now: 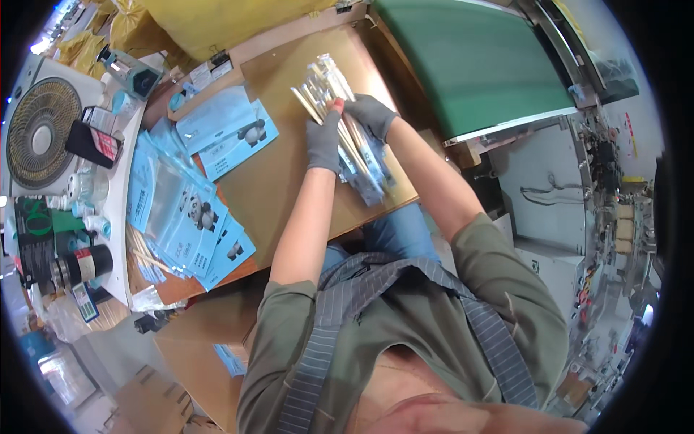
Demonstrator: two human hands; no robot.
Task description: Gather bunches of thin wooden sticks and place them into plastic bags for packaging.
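Both my hands are closed round a bundle of wrapped chopsticks (352, 148), pale sticks in see-through and blue film. My left hand (323, 142), in a grey glove with bare fingertips showing, grips the bundle from its left side. My right hand (371, 116), also gloved in grey, holds it from the right, nearer the top. The bundle slants over a brown cardboard surface (278, 199), its blue ends toward me. To the left lie several blue plastic bags with a panda print (195, 213), and more such bags (249, 134) rest farther back.
A green conveyor belt (470, 65) stands at the far right. Loose wrapped chopsticks (148, 249) lie under the bags' left edge. On the left, a white shelf (124, 210) bears a fan (45, 134), a phone (94, 142) and a dark flask (85, 265). Yellow sheeting (231, 25) borders the back.
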